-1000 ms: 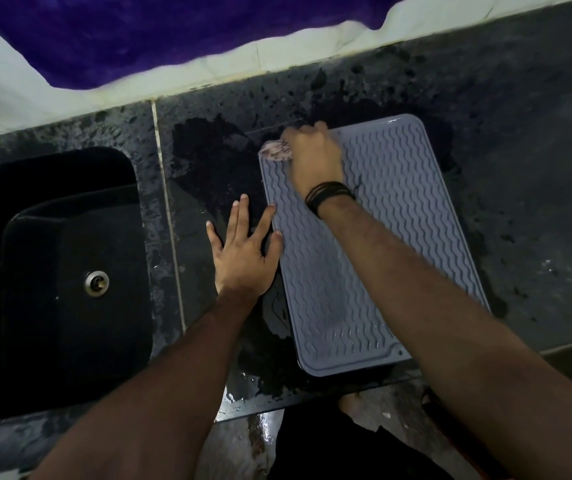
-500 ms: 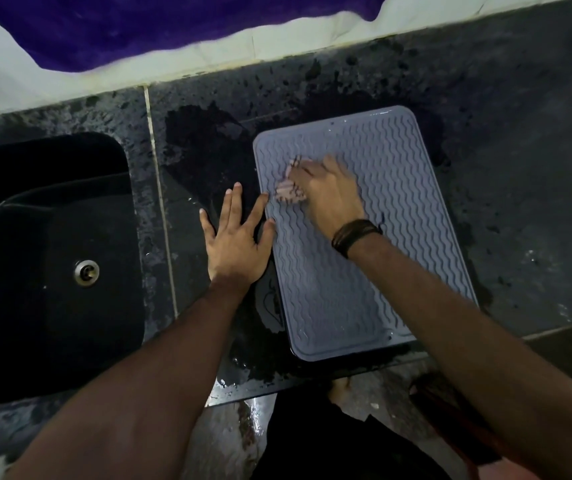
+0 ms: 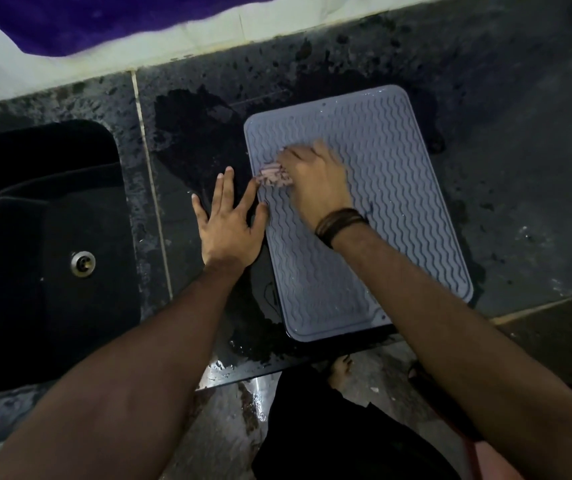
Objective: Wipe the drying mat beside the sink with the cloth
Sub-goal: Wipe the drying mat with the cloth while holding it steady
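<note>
The mat [image 3: 374, 216] lies right of the sink [image 3: 52, 258]. On its left part the cloth [image 3: 272, 174] is gripped, seemingly bunched, by the blurred right hand [image 3: 315, 183]. The left hand [image 3: 229, 223] is spread flat beside the mat, thumb touching its edge.

A purple cloth [image 3: 111, 22] hangs above the wet black countertop [image 3: 520, 133].

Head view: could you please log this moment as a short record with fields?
mat: grey wavy-ribbed silicone drying mat, flat on wet dark stone counter
cloth: small pinkish cloth, near the mat's left edge
right hand: holds the cloth against the mat, blurred
left hand: fingers spread, flat on counter at the mat's left edge
sink: black basin, left
</note>
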